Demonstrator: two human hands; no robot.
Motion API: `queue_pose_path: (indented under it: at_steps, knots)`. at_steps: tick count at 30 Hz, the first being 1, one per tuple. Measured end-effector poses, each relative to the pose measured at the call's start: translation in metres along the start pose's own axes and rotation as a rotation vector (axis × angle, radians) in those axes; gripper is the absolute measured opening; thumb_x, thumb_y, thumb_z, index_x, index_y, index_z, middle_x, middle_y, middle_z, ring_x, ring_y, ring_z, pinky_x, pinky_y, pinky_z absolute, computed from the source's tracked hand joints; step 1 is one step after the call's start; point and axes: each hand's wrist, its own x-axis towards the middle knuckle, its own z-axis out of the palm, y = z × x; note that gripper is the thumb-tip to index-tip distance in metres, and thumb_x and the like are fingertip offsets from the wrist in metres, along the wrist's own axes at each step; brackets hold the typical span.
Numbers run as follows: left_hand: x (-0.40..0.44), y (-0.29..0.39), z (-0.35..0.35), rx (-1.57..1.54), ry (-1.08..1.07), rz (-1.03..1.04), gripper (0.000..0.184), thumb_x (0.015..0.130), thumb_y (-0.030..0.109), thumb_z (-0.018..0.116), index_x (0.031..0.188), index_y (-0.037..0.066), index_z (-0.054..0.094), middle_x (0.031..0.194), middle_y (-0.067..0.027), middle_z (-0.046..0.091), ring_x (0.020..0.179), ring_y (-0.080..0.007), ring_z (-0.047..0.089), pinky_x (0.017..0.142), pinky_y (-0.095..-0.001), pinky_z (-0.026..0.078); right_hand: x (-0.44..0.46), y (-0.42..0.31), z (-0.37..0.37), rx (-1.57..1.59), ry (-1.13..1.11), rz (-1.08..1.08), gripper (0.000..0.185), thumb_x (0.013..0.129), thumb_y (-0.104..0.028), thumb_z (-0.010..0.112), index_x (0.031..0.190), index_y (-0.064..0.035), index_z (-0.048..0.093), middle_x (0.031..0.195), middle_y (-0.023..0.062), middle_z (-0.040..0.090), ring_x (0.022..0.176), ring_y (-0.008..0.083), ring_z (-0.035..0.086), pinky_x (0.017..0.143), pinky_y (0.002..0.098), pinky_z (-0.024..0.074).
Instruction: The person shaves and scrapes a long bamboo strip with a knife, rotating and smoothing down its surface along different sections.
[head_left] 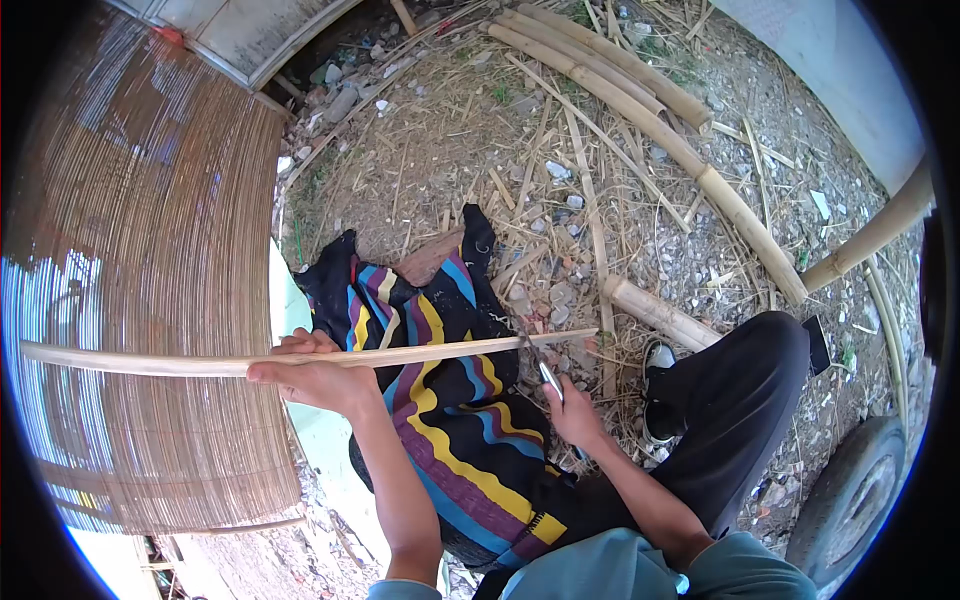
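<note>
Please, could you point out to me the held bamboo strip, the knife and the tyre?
Held bamboo strip [430, 353]: head view, on its middle stretch.
Knife [551, 381]: head view, on its shiny part.
Tyre [838, 492]: head view, lower right, on its side.

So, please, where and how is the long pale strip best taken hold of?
Probably on the part where the left hand grips it, coming from the wearer's side: the strip lies crosswise, slim enough to wrap, and that part is well away from the metal tool near its right end.
</note>
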Motion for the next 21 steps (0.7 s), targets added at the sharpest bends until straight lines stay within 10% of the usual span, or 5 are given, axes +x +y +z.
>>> queue_pose_path:
  at_steps: [9, 11, 13, 16, 21]
  knots:
    - [-0.005, 0.001, 0.002, -0.059, -0.063, 0.030, 0.061, 0.088, 0.063, 0.033, 0.055, 0.012, 0.027, 0.050, 0.0002, 0.029, 0.046, -0.0095, 0.027, 0.039, -0.0204, 0.026, -0.018, -0.068, 0.006, 0.053, -0.075, -0.378, 0.031, 0.092, -0.029, 0.049, 0.102, 0.0002, 0.045, 0.063, 0.0256, 0.057, 0.064, 0.0448, 0.058, 0.056, 0.0490, 0.0457]
    - [-0.004, 0.000, 0.001, -0.060, -0.080, 0.029, 0.061, 0.088, 0.062, 0.034, 0.055, 0.012, 0.027, 0.049, 0.0006, 0.027, 0.046, -0.0094, 0.028, 0.039, -0.0198, 0.025, 0.005, -0.028, 0.004, 0.009, 0.052, -0.121, 0.032, 0.093, -0.030, 0.048, 0.100, 0.0010, 0.046, 0.061, 0.0247, 0.056, 0.061, 0.0445, 0.058, 0.054, 0.0477, 0.0458]
    - [0.000, -0.003, -0.006, -0.058, -0.091, 0.005, 0.059, 0.089, 0.062, 0.033, 0.056, 0.012, 0.029, 0.052, 0.0004, 0.029, 0.048, -0.0087, 0.030, 0.040, -0.0197, 0.027, 0.042, 0.070, 0.009, 0.004, 0.060, 0.064, 0.033, 0.096, -0.036, 0.040, 0.101, -0.0040, 0.046, 0.050, 0.0108, 0.048, 0.039, 0.0238, 0.052, 0.039, 0.0362, 0.0410]
    - [0.002, -0.005, -0.008, -0.073, -0.155, -0.006, 0.058, 0.089, 0.061, 0.031, 0.057, 0.012, 0.031, 0.054, 0.0001, 0.032, 0.050, -0.0080, 0.033, 0.042, -0.0195, 0.029, 0.018, 0.035, -0.008, 0.208, -0.014, 0.352, 0.037, 0.094, -0.036, 0.044, 0.098, 0.0008, 0.049, 0.057, 0.0164, 0.057, 0.047, 0.0283, 0.059, 0.046, 0.0409, 0.0454]
    - [0.003, -0.010, -0.006, -0.039, -0.167, -0.007, 0.057, 0.088, 0.062, 0.031, 0.061, 0.012, 0.031, 0.059, -0.0010, 0.034, 0.049, -0.0076, 0.032, 0.042, -0.0188, 0.029, -0.015, -0.066, 0.014, 0.222, -0.165, -0.216, 0.030, 0.093, -0.029, 0.047, 0.102, -0.0010, 0.047, 0.061, 0.0209, 0.056, 0.060, 0.0370, 0.062, 0.056, 0.0436, 0.0454]
